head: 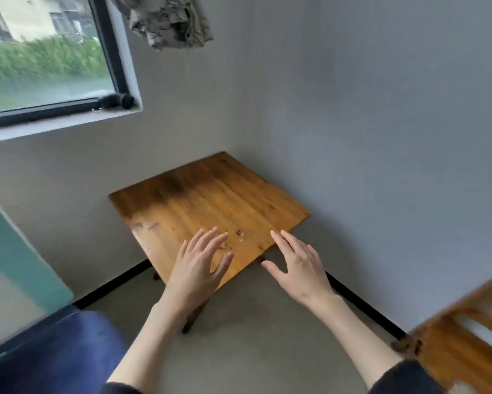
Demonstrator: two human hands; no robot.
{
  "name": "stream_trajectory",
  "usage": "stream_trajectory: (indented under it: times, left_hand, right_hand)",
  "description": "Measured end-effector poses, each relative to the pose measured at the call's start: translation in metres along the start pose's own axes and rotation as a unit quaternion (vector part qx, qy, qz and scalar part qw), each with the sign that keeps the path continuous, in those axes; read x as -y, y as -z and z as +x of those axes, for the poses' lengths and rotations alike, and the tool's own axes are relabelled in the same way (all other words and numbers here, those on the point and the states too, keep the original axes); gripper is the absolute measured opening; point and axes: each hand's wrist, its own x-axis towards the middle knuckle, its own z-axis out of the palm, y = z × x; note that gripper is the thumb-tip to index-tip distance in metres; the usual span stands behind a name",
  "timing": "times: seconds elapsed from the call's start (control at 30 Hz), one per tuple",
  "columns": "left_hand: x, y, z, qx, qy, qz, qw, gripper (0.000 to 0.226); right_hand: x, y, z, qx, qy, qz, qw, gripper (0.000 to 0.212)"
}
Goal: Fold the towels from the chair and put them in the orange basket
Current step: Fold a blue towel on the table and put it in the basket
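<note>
wooden table in the corner, walls close behind and right, wooden furniture at right

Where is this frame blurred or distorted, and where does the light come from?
Head view: wide-angle bend in the window frame and walls; motion blur on the wooden furniture at lower right and the hedge outside; daylight enters from the window; table and both hands fairly sharp.
</note>
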Motion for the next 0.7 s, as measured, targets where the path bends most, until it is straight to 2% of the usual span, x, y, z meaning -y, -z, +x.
stream_trajectory:
  times: [0.17,0.33,0.47,0.6,0.7]
  left_hand:
    - [-0.123,-0.051,-0.005,0.05,-0.119,-0.027,0.991,0.085]
    - [-0.241,-0.108,-0.027,0.11,-0.225,-0.059,0.966,0.073]
    - [-0.327,-0.15,-0.048,0.162,-0.306,-0.086,0.934,0.071]
    - [-0.412,-0.187,-0.066,0.216,-0.387,-0.099,0.891,0.087]
    - [-0.478,-0.215,-0.083,0.254,-0.445,-0.102,0.852,0.085]
  right_hand:
    - [-0.09,0.053,-0.102,-0.058,-0.119,-0.003,0.991,0.064]
    - [-0.167,0.098,-0.216,-0.098,-0.238,-0.044,0.965,0.062]
    - [-0.213,0.123,-0.302,-0.137,-0.334,-0.036,0.932,0.06]
    - [-0.253,0.143,-0.375,-0.182,-0.419,-0.039,0.889,0.06]
    - [-0.283,0.153,-0.429,-0.2,-0.475,-0.045,0.856,0.06]
